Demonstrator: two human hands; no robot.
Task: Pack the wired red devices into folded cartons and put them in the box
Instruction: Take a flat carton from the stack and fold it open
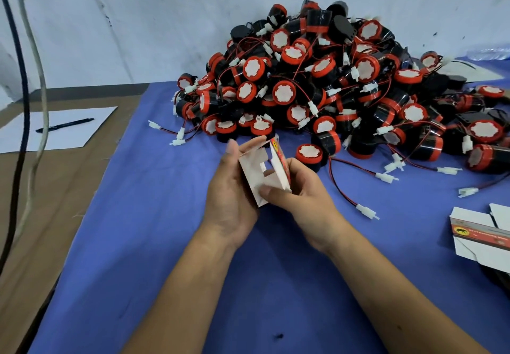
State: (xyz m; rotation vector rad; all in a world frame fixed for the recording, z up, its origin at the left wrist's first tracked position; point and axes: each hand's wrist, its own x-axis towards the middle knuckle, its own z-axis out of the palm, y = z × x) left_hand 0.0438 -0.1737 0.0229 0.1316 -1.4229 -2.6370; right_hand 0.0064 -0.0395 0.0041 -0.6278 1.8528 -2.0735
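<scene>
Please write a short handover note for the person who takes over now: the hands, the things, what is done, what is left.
Left hand and right hand both hold one half-folded carton; no device is in it yet.
Pile of wired red devices lies beyond the hands on the blue cloth.
Flat cartons lie at the right edge.
The box is not in view.
Left: finish folding, put one device in, close it, put it in the box, repeat.

Bare blue cloth [154, 215] left; heaped devices [331, 91] block behind.
</scene>
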